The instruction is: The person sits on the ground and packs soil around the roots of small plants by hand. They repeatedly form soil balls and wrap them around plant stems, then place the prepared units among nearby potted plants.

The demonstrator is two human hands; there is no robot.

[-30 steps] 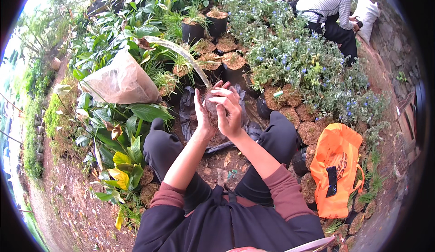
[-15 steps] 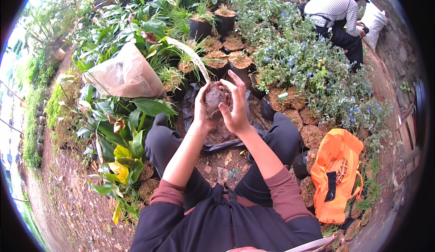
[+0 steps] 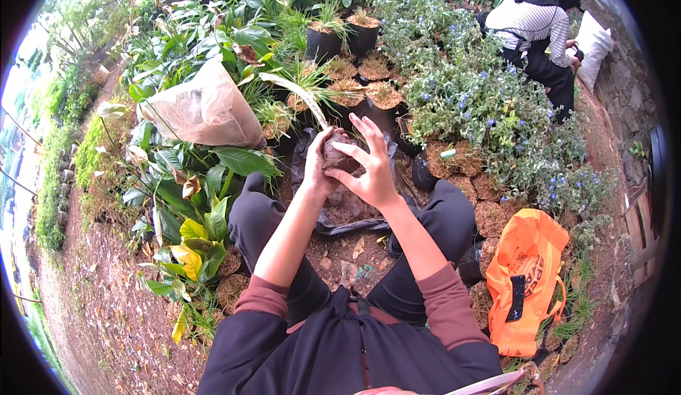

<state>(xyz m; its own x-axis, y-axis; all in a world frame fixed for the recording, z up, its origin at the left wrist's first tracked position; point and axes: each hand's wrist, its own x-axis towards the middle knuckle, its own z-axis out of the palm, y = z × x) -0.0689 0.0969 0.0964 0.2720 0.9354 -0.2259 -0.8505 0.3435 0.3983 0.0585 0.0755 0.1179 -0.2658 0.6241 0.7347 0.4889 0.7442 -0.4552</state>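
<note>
Between my hands is a brown, earthy ball (image 3: 336,155), roughly fist-sized. My left hand (image 3: 318,162) is cupped around its left side. On the other side my right hand (image 3: 376,171) touches it with thumb and forefinger, while the other fingers are raised and apart. Behind the ball a pale, curved, stem-like strip (image 3: 301,95) runs up to the left; whether it is joined to the ball is hidden. Below, between my bent knees, a black plastic sheet (image 3: 333,229) lies with brown soil (image 3: 347,207) on it.
A pale mesh bag (image 3: 206,111) rests among broad-leaved plants at left. Black pots (image 3: 324,44) stand ahead, beside blue-flowered bushes (image 3: 468,86). To my right lies an orange bag (image 3: 528,253) with a dark phone (image 3: 516,298) on it. Another person (image 3: 535,29) crouches by a white sack (image 3: 593,46).
My right hand has turned, its thumb and forefinger now reaching farther over the ball. The left hand stays around it. The whole view has shifted slightly.
</note>
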